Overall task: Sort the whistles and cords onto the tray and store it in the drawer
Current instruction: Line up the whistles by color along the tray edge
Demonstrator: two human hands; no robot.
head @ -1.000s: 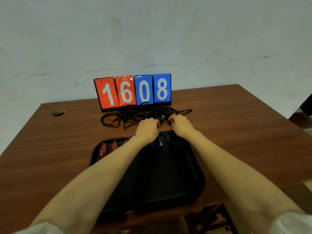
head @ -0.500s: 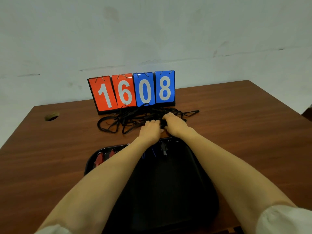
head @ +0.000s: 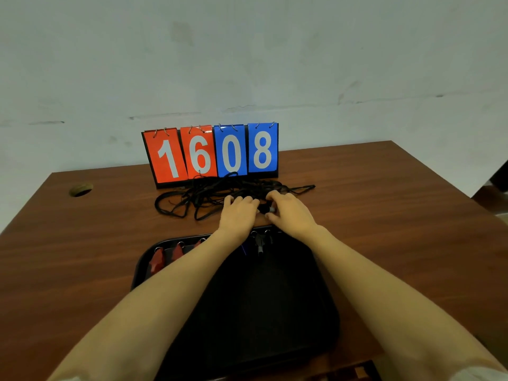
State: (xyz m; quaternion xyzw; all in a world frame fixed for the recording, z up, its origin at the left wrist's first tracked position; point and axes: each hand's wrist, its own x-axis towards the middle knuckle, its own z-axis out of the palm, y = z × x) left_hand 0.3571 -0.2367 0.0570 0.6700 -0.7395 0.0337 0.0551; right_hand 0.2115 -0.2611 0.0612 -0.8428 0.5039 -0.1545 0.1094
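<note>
Cords [head: 209, 193] lie between the scoreboard [head: 211, 152] behind and the tray [head: 316, 312] in front, whistles [head: 158, 261] along its far edge

The only readable signs are four white digits on a flip scoreboard [head: 213, 178] standing on the table [head: 384, 188]: 1 and 6 on its two red cards [head: 154, 149], 0 and 8 on its two blue cards [head: 272, 149] (together they read 1608).

Bare table [head: 398, 215] left and right of the tray [head: 261, 312]: open passage. Past tray's far rim: cord tangle [head: 203, 195], upright scoreboard [head: 211, 152] blocking behind it. Whistles [head: 156, 261] line tray's far edge; near tray floor free
</note>
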